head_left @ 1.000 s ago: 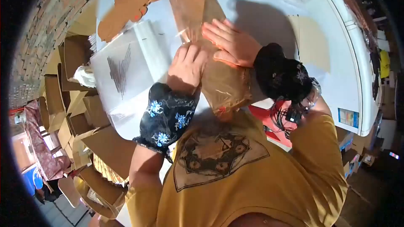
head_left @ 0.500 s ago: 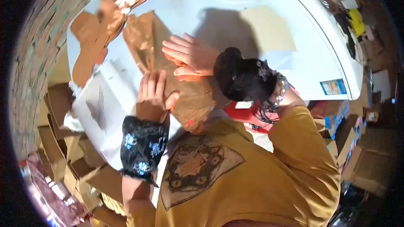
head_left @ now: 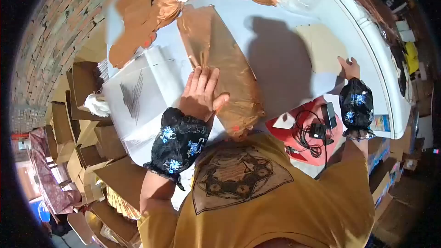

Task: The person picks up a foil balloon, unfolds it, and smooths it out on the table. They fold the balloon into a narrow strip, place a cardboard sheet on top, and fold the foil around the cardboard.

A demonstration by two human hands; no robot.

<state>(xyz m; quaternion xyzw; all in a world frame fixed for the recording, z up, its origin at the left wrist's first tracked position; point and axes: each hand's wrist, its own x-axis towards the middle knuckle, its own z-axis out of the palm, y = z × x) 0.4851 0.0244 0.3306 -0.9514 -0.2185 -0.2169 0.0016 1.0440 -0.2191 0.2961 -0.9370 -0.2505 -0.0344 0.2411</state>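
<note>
My left hand [head_left: 201,89] lies flat on the left edge of a long brown piece of thin, creased, shiny film [head_left: 232,76], fingers stretched out and thumb apart. The film runs across the white table [head_left: 229,4] toward my body, with a small red spot near its close end. Away to the right, my right hand [head_left: 351,69] is at the edge of a beige cardboard sheet [head_left: 317,48], thumb and fingers apart. Nothing shows between them. Both forearms wear black sleeve covers with blue flowers.
Brown flat pieces [head_left: 133,27] are piled at the back left, and more lie along the far edge. A clear plastic sleeve with papers [head_left: 138,92] is left of my left hand. Black cables [head_left: 310,133] rest on a red seat. Cardboard boxes [head_left: 87,147] crowd the left side.
My right hand has left the brown film and moved right to the cardboard sheet. My left hand stays on the film. The view has shifted, and the cables now show on the red seat.
</note>
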